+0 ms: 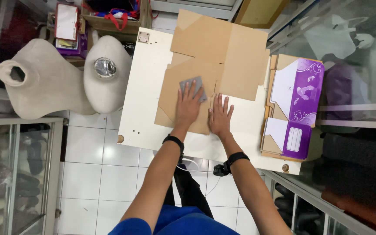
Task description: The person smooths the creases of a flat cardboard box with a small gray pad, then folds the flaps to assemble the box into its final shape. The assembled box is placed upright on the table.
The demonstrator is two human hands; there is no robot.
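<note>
A flat brown cardboard box blank [216,52] lies unfolded on a white table [146,87]. My left hand [189,106] presses flat on its near flap, fingers spread over a small grey card-like piece [191,85]. My right hand [219,115] lies flat beside it, palm down on the flap's right edge, fingers apart. Both wrists wear black bands. Neither hand grips anything.
A stack of flattened purple-and-white box blanks [297,104] sits at the table's right edge. Two beige mannequin torsos [66,78] stand on the left by a glass cabinet [18,174]. Glass shelving [353,65] runs along the right. White floor tiles lie below.
</note>
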